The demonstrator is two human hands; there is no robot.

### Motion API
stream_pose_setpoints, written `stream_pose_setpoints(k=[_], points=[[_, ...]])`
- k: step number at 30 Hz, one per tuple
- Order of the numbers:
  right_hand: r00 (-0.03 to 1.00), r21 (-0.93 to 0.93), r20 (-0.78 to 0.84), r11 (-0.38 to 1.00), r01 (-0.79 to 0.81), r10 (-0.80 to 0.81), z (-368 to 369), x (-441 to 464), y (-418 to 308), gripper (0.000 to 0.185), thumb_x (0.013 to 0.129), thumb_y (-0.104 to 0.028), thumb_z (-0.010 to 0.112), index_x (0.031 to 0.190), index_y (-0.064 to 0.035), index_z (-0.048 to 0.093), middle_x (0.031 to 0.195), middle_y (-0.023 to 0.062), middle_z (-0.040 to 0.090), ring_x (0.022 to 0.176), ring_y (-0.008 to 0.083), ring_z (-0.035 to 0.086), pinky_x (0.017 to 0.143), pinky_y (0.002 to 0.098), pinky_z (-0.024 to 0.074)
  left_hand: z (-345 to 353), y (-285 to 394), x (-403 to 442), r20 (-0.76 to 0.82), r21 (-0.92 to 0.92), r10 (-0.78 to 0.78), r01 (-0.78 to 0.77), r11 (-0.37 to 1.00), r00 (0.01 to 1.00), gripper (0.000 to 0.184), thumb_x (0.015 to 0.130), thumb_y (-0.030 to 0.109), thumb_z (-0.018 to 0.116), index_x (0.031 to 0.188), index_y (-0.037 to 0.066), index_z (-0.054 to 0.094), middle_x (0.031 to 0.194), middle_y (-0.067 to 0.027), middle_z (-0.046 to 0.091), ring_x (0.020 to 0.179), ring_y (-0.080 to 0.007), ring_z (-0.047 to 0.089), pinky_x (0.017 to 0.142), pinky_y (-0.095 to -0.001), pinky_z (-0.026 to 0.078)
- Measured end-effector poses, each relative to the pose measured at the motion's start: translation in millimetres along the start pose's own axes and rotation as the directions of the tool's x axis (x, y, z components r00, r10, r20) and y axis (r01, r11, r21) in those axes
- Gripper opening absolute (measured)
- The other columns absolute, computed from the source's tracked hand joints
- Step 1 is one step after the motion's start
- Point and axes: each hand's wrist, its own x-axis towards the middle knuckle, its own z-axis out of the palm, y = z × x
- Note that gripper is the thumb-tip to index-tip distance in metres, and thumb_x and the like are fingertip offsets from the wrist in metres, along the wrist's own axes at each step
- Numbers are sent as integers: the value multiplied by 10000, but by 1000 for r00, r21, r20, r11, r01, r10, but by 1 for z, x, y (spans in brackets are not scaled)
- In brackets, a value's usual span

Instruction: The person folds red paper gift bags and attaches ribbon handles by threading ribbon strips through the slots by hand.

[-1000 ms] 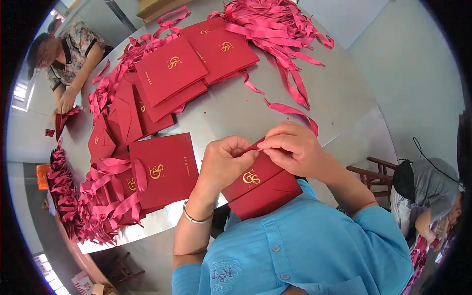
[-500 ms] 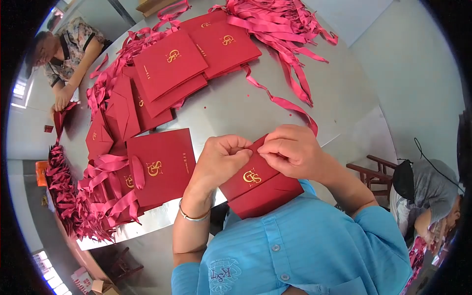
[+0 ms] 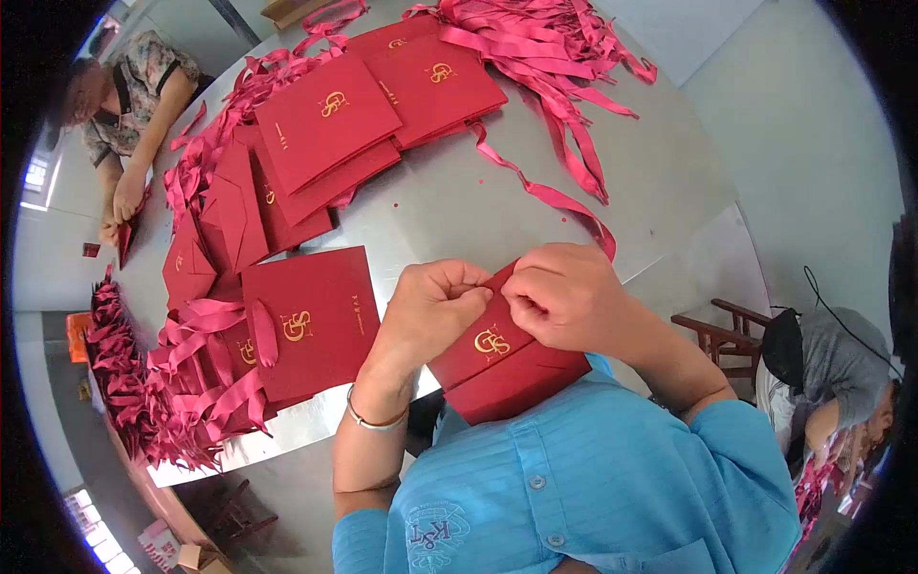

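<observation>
A red paper bag (image 3: 512, 368) with a gold logo rests against my blue shirt at the table edge. My left hand (image 3: 440, 306) pinches the bag's upper edge between thumb and fingers. Right beside it, my right hand (image 3: 564, 295) is closed at the same edge, its fingertips curled; what it grips there is too small to make out. A pink ribbon (image 3: 564, 203) runs from the table to behind my right hand. To the left lies a flat red bag (image 3: 320, 325) with a ribbon loop.
Stacked red bags (image 3: 330, 120) lie further back, beside a heap of pink ribbons (image 3: 535, 43). More ribboned bags (image 3: 206, 383) are at the left. A co-worker (image 3: 143, 96) handles a red piece at the far left; another person (image 3: 841, 373) sits at the right, near a wooden chair (image 3: 722, 335).
My right hand has curled more tightly and turned slightly at the bag's edge. My left hand stays nearly in place. The ribbon's near end has shifted, and the left co-worker's hands have moved.
</observation>
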Motion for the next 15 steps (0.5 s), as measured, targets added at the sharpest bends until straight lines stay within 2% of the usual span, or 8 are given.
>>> stream_pose_setpoints(k=[1,2,4,7,9,11,13,15], points=[[1000,-101,12,995,24,-23,2,1,-4,162,615,23,692,720,-49,593,712,51,584,582,208,579,487,323,453,1,0,0,-7,29,5,-4,1000,1000,123,852,-21,610,941,-47,690,817,-23,686,721,-55,585,650,-199,477],[1000,-100,12,995,26,-25,2,2,-9,162,615,23,692,720,-49,593,712,51,584,582,208,579,487,323,453,1,1,0,-14,57,9,-8,998,1000,121,853,-21,608,937,-49,690,818,-30,691,728,-61,593,657,-205,485],[990,-252,129,968,-18,52,4,4,-21,133,633,-4,676,706,-52,575,674,56,542,594,230,579,510,349,469,0,-3,2,-15,58,22,-21,998,1000,121,852,-23,606,935,-49,690,814,-32,692,732,-61,596,660,-209,490],[979,-291,161,954,-75,126,9,8,-27,121,662,-14,675,715,-49,572,664,67,525,604,243,573,533,357,474,-1,-6,2,-22,86,44,-42,995,999,123,852,-31,599,935,-52,688,812,-35,694,740,-63,603,666,-214,498],[973,-255,155,959,-126,169,14,3,-25,116,677,-20,680,729,-50,581,683,74,539,626,249,581,548,360,477,-2,-8,2,-38,116,56,-51,992,998,126,852,-37,595,937,-54,686,814,-36,694,745,-65,605,669,-216,501],[968,-217,148,961,-170,205,13,3,-22,110,693,-27,686,743,-52,590,702,81,553,649,255,588,563,362,481,-5,-9,3,-2,52,57,-56,997,998,131,858,-43,581,940,-57,682,831,-40,694,749,-63,604,671,-214,500],[960,-108,110,963,-248,259,7,6,-22,112,713,-39,701,752,-57,597,725,80,576,662,260,593,564,369,477,-4,-10,4,1,54,86,-86,995,996,134,862,-41,576,948,-56,679,840,-40,693,754,-62,604,672,-214,500],[962,-86,89,964,-252,259,0,12,-26,118,711,-42,710,758,-59,603,730,81,585,656,264,594,563,370,476,-4,-12,4,11,53,112,-113,992,994,138,866,-40,572,955,-55,677,848,-39,693,758,-61,604,672,-213,499]])
